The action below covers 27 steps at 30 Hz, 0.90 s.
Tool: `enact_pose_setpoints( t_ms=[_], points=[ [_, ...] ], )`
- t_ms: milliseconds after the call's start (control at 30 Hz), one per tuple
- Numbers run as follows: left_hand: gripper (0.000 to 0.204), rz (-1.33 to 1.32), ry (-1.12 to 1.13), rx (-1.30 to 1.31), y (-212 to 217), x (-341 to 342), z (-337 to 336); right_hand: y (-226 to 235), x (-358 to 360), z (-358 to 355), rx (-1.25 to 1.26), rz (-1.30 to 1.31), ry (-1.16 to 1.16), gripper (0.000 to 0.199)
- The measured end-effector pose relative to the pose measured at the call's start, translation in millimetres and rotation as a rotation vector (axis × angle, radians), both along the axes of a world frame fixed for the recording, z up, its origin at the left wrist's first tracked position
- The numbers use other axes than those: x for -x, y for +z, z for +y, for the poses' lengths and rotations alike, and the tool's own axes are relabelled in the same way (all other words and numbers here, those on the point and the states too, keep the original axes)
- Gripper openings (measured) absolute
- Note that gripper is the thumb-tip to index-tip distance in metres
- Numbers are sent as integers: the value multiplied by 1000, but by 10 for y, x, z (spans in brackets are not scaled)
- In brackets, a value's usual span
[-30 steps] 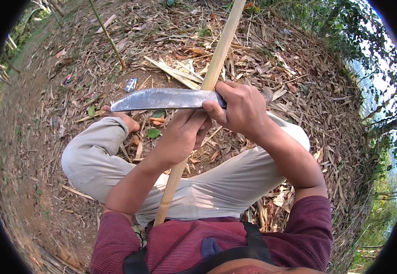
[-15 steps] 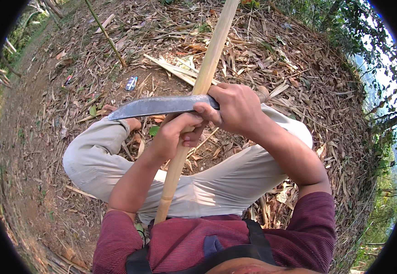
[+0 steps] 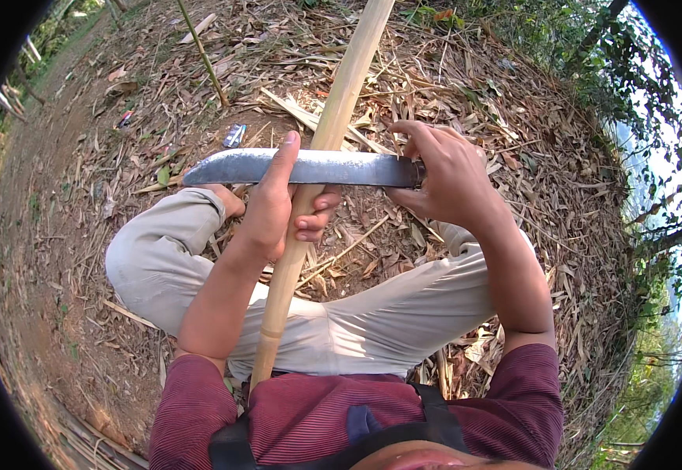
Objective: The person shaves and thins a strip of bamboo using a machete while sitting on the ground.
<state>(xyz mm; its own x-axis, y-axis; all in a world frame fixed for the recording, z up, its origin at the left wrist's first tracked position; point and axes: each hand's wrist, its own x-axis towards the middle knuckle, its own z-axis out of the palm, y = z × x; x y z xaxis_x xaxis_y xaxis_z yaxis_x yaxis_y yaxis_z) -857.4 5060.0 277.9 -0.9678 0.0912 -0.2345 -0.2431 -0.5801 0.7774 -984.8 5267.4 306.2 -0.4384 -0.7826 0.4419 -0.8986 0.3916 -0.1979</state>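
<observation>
A long pale bamboo strip [image 3: 342,95] slants from my lap up past the top edge of the view. My left hand [image 3: 272,211] is closed around it below the blade, the fingers curling out on its right side. My left thumb points up and lies over a machete blade [image 3: 341,168]. The dark, curved-tip blade crosses the bamboo almost level, its tip to the left. At its right end my right hand [image 3: 455,176] is around the handle, which the palm hides. The grip looks loose: index finger raised above the blade, thumb below it.
My legs in light trousers [image 3: 168,251] are bent to either side, a bare foot [image 3: 227,200] near the blade tip. Dry leaves and split bamboo pieces [image 3: 302,113] litter the ground. A small blue-white packet [image 3: 234,135] lies beyond the blade. A thin green stem [image 3: 202,53] stands at upper left.
My right hand has moved right, off the bamboo, and its fingers have loosened. The blade has shifted right and shows its flat side more. My left thumb has come up over the blade.
</observation>
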Motion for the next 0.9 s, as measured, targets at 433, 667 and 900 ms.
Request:
enact_pose_setpoints(
  t_ms=[433, 667, 900],
  points=[
    [39, 52, 42, 546, -5, -82, 194, -304, -151, -252, -6, 93, -96, 17],
    [45, 19, 39, 683, 25, -148, 267, -404, -70, -255, 76, 22, -50, 17],
    [42, 38, 67, 944, -6, -200, 327, -465, -76, -245, 42, -38, -14, 17]
  ],
)
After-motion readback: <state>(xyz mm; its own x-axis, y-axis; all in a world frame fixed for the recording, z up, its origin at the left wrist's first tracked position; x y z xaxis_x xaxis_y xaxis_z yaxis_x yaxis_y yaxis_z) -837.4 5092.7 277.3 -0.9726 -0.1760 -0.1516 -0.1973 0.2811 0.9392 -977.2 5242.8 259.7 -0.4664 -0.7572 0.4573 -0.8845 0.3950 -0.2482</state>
